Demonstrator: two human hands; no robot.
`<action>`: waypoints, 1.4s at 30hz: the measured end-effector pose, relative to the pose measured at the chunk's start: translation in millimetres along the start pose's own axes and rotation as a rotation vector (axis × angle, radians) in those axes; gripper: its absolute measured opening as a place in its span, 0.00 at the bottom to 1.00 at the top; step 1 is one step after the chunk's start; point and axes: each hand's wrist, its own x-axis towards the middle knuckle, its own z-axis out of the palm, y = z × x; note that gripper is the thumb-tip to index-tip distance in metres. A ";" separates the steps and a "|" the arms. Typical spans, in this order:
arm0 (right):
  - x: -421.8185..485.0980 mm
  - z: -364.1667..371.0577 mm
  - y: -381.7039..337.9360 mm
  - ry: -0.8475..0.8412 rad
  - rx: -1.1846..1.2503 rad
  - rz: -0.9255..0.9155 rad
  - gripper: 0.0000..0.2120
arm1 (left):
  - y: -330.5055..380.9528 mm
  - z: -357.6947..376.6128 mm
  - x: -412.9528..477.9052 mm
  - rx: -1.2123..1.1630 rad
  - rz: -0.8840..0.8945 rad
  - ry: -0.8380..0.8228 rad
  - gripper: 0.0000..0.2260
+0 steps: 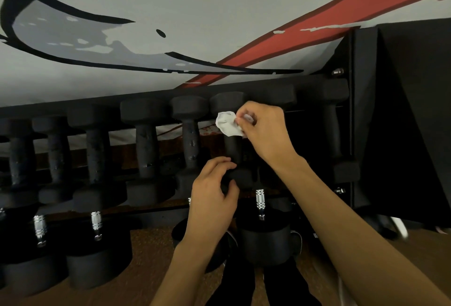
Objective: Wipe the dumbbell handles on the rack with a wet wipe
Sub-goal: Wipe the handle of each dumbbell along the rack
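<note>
While the left hand (pixel 214 198) curls round the near head of a matte black dumbbell (pixel 233 155), the right hand (pixel 264 132) pinches a scrunched-up white wet wipe (pixel 228 124) onto its handle (pixel 231 143) just beyond the left.

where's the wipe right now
In the head view, right of centre: the right hand pinches the wipe against the far end of a dumbbell handle in the upper row, while the left hand grips that dumbbell's near end.
</note>
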 end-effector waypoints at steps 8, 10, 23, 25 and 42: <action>-26.6 0.8 5.1 -0.031 -0.014 -0.093 0.06 | 5.9 -4.8 2.9 -0.114 -0.052 0.018 0.21; -38.9 -2.3 10.7 -0.133 -0.052 -0.136 0.07 | 7.4 -7.7 7.6 -0.148 -0.055 0.023 0.22; -61.1 -17.6 -5.5 -0.273 0.414 0.148 0.18 | -1.5 -10.4 42.2 0.043 0.100 0.015 0.12; -56.2 -17.0 -3.2 -0.209 0.377 0.146 0.16 | -2.5 -15.3 58.4 0.104 0.116 0.053 0.10; -55.7 -12.3 8.8 0.027 0.155 0.068 0.07 | 18.5 -10.1 87.5 0.366 -0.078 0.065 0.13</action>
